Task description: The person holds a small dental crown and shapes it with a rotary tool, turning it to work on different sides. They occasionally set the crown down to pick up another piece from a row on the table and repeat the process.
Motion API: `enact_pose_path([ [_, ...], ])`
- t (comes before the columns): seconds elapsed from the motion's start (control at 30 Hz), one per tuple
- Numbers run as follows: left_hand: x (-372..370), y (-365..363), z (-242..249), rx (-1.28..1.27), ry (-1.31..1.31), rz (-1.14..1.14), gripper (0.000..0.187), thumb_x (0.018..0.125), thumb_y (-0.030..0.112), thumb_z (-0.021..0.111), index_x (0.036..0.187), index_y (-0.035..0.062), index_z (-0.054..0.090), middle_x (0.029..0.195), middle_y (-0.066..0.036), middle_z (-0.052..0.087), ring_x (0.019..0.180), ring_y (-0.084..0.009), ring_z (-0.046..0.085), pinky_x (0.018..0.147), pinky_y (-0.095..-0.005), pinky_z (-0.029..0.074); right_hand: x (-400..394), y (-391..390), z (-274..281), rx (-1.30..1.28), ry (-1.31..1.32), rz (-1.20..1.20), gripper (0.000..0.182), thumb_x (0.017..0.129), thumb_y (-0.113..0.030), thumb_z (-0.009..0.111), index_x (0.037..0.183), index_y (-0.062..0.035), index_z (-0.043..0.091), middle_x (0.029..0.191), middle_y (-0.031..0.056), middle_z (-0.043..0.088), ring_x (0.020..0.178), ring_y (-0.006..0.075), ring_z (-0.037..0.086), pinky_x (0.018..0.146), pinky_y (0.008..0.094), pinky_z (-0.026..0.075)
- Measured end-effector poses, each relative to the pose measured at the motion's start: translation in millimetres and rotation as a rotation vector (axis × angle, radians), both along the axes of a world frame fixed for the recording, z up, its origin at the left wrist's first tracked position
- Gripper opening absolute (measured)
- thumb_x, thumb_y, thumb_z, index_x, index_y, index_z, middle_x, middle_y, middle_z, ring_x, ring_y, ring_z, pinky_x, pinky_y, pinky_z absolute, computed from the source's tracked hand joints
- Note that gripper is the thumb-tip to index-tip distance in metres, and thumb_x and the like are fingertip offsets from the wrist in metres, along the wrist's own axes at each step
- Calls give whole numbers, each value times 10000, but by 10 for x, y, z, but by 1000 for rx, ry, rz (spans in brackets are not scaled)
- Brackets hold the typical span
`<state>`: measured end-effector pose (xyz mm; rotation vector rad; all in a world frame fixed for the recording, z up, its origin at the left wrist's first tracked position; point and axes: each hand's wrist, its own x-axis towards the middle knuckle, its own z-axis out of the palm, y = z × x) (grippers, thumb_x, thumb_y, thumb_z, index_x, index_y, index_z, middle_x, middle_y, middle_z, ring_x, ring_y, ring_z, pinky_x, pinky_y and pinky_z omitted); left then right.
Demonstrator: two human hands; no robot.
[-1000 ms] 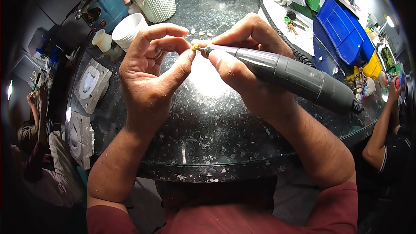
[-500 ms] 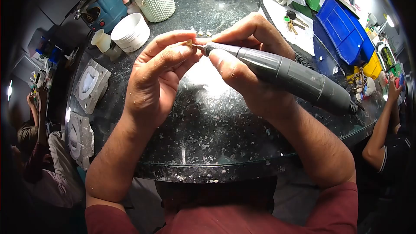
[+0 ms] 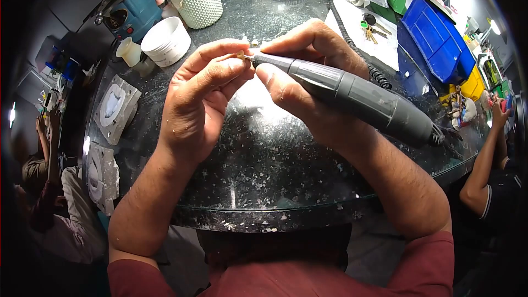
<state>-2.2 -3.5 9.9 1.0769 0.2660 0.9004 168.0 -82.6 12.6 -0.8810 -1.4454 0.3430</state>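
Hands (image 3: 258, 85) pinch small piece (image 3: 240, 54) against grinder (image 3: 346, 92) tip.

Single head-worn view, facing forward and down, close over the dark worktop (image 3: 264, 159)

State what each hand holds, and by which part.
The right hand grips a grey handpiece near its front end, like a pen. The left hand pinches a tiny piece between its fingertips; which part cannot be told.
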Motion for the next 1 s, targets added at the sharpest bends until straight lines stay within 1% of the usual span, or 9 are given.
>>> enact_pose_path([
  [0.1,26,-14,-6,-30,-30,-2,274,868,77,645,1123,-22,621,1060,-127,666,996,-187,637,978,-346,470,30,-18,18,38,-44,10,173,800,11,649,960,32,588,884,84,640,797,103,639,699,235,518],
  [0.13,24,-13,0,-30,-31,-1,274,868,77,645,1123,-22,621,1060,-127,666,996,-187,637,978,-346,470,24,-24,35,62,0,12,180,801,13,645,968,33,581,885,87,639,790,102,634,696,235,513],
  [0.17,21,-12,9,7,-22,19,262,869,70,646,1113,-22,620,1049,-128,670,989,-188,642,972,-342,474,18,-28,43,86,44,13,188,802,14,642,976,34,575,887,89,638,783,102,629,692,235,509],
  [0.33,43,-26,10,135,19,88,233,870,47,652,1090,-20,616,1011,-135,683,966,-193,657,953,-335,488,6,-58,37,88,45,52,195,793,17,644,973,38,573,895,81,613,779,98,619,675,232,496],
  [0.43,46,-31,7,170,38,102,225,865,28,657,1081,-21,619,1013,-144,688,973,-198,661,954,-339,493,41,-33,26,82,-19,37,199,794,16,648,979,40,577,896,82,604,798,105,625,696,235,505],
  [0.5,45,-28,0,182,61,94,226,877,57,645,1085,-25,619,1022,-156,688,997,-208,658,966,-349,491,51,-12,11,99,-8,35,198,799,9,652,981,42,581,900,87,605,821,118,635,730,242,517],
  [0.7,26,-17,20,95,17,24,246,899,117,616,1091,-37,627,1055,-169,679,1019,-230,656,991,-378,484,67,-9,31,101,1,33,196,815,1,647,992,37,572,924,92,612,854,136,644,766,255,528],
  [0.93,46,-27,17,107,16,26,284,900,109,613,1140,-43,616,1077,-178,673,1042,-240,653,1018,-400,471,72,-1,15,113,3,68,216,823,-9,651,1013,33,558,931,96,617,857,135,643,774,262,528],
  [1.0,33,-9,3,60,12,13,319,902,105,607,1172,-66,591,1071,-181,673,1040,-248,654,1024,-408,469,83,-4,12,101,-35,56,223,823,-10,654,1018,34,555,937,102,622,870,137,648,782,265,529],
])
